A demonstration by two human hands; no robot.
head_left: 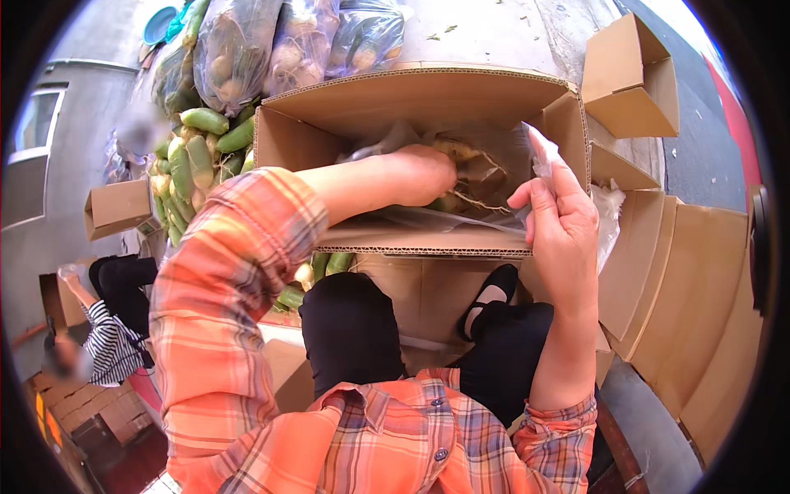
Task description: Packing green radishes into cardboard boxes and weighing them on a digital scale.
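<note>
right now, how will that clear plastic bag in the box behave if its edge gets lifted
The clear plastic bag probably lifts floppy: the edge in the right hand already crumples. With the left hand on vegetables inside, it likely sags and feels heavy.

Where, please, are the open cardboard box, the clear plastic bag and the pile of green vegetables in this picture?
open cardboard box (pixel 428 99): head view, on its far inner wall.
clear plastic bag (pixel 539 152): head view, on the raised edge above the right hand.
pile of green vegetables (pixel 193 152): head view, on the middle of the heap.

left fingers (pixel 440 177) hidden in clear bag (pixel 494 156)
</note>
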